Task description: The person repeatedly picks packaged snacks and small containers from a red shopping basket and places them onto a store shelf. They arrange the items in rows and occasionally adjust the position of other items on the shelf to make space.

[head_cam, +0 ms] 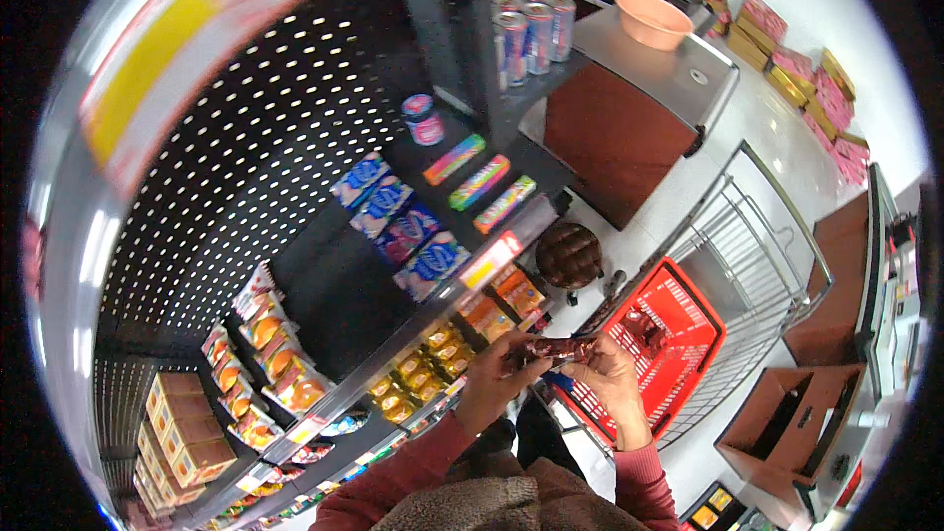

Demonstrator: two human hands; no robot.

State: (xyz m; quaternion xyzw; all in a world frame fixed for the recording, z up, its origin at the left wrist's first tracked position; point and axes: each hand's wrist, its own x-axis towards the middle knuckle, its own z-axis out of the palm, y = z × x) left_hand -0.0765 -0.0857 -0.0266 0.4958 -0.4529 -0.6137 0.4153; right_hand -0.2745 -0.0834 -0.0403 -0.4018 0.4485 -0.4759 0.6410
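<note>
My left hand [493, 376] and my right hand [613, 383] grip opposite ends of a shiny dark brown snack packet [559, 348]. Just beyond my right hand, a red plastic shopping basket [697, 365] sits in a metal shopping cart [745, 206]. A similar dark wrapped packet [643, 330] lies inside the basket. To the left of my hands, gold-wrapped chocolates [420, 372] and orange boxes [487, 317] line a lower shelf. What is printed on the held packet is too blurred to tell.
The black shelf [332, 273] carries blue packets [398, 221], candy sticks [479, 181], a small jar [422, 119] and bagged buns [280, 361]. Drink cans [538, 29] stand further back. A brown round stool [569, 255], a checkout counter [619, 133] and an open-topped brown bin [793, 420] flank the cart.
</note>
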